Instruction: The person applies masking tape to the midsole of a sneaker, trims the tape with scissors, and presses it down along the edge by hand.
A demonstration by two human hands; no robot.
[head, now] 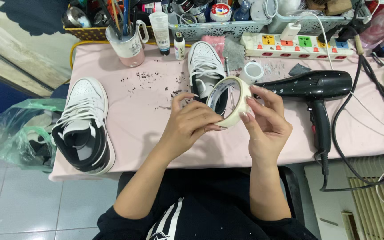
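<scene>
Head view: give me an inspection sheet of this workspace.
Surface: pink table cover, speckled with dark flecks.
Job's things: tape roll held in both hands; white-and-black sneakers at left and centre.
Clutter: mug of brushes, bottles, baskets.
Grippers: left hand and right hand grip the roll.
Cables: hair dryer cord, power strip.
Surroundings: green plastic bag, tiled floor.

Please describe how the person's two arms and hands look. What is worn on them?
Both forearms are bare; dark sleeves are pushed up to the elbows. The left hand and right hand wear no gloves, and no watch shows. The fingernails are long, with a pale finish. I cannot make out any ring.
</scene>
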